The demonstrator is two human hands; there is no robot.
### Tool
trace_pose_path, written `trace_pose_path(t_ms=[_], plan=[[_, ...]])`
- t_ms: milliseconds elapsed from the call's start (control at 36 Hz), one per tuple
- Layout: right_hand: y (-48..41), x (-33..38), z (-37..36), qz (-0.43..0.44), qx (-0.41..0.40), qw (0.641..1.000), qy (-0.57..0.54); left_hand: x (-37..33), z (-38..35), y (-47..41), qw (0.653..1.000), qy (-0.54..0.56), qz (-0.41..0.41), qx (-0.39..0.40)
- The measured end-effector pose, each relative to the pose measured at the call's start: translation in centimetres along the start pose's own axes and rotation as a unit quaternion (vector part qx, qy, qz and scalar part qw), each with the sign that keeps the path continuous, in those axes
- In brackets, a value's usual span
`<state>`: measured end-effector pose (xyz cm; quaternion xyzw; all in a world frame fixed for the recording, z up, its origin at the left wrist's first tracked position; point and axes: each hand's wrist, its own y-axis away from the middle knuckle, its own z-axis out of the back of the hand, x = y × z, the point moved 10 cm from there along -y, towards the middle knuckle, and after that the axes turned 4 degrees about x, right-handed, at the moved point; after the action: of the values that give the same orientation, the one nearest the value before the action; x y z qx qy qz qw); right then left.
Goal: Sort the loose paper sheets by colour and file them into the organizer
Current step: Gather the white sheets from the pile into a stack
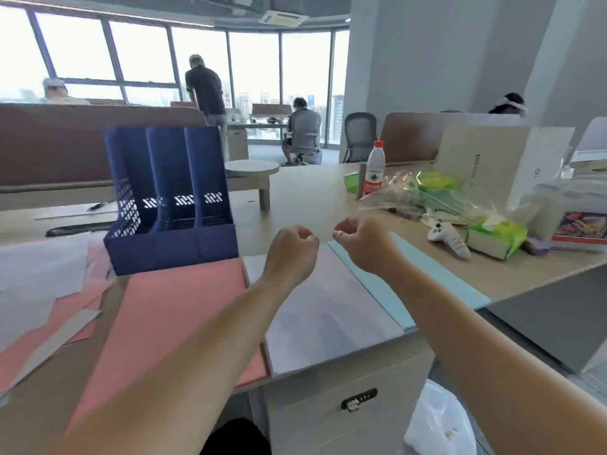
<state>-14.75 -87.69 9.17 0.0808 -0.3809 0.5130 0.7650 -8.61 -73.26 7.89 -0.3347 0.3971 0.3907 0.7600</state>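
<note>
Nothing reads clearly. At one o'clock on the counter [295,198], the water bottle [374,169] wears a red label with white characters below a green emblem, all too blurred to read. The white box [486,165] at two o'clock bears sideways dark print, illegible. White marks on the blue organizer [170,198] at eleven o'clock spell no readable word.

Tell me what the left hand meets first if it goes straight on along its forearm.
Likely the right hand, curled just ahead; past it, the water bottle. Depth is unclear.
</note>
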Motion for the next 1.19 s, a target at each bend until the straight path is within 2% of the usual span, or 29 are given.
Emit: trace_pose_path(t_ms=[139, 333, 528, 750, 1028, 1194], plan=[[0.8, 8.0, -5.2, 0.051, 0.019, 0.998, -0.039, 2.6, 9.2, 2.6, 0.999, -0.008, 0.014, -0.05], [2.5, 20.1, -14.9, 0.126, 0.076, 0.989, -0.03, 8.8, 22.4, 5.6, 0.99, -0.03, 0.046, -0.132], [4.0, 30.5, -27.3, 0.183, 0.168, 0.968, -0.042, 15.8, 35.7, 9.7, 0.972, -0.07, 0.078, -0.212], [5.9, 39.2, -42.1, 0.216, 0.264, 0.94, -0.03, 24.8, 47.7, 14.2, 0.944, -0.111, 0.151, -0.27], [6.9, 45.0, -53.5, 0.228, 0.316, 0.921, 0.009, 33.1, 56.6, 17.1, 0.925, -0.129, 0.24, -0.266], [4.8, 45.3, -58.4, 0.212, 0.329, 0.903, 0.176, 36.5, 58.8, 16.3, 0.926, -0.174, 0.272, -0.195]])
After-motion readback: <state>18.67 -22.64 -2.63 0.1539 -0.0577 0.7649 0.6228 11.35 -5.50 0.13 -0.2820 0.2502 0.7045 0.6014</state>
